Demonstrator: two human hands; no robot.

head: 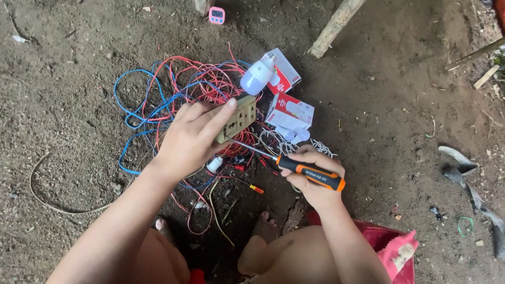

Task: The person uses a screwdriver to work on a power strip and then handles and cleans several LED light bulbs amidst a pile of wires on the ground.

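Note:
My left hand [192, 138] grips a beige multi-socket outlet block [238, 118], held up over a tangle of red and blue wires [173, 92] on the dirt. In my right hand [314, 181] is a screwdriver with an orange and black handle [311, 173]; its metal shaft points up-left and its tip meets the lower edge of the outlet block. A white bulb [257, 76] lies just beyond the block, next to two red and white bulb boxes [288, 113].
A small red-handled screwdriver [251, 187] lies on the ground between my hands. A pink digital timer [216, 15] stands at the top. A wooden pole [333, 27] leans at upper right. My bare knees, my feet and a red cloth [392, 244] fill the bottom.

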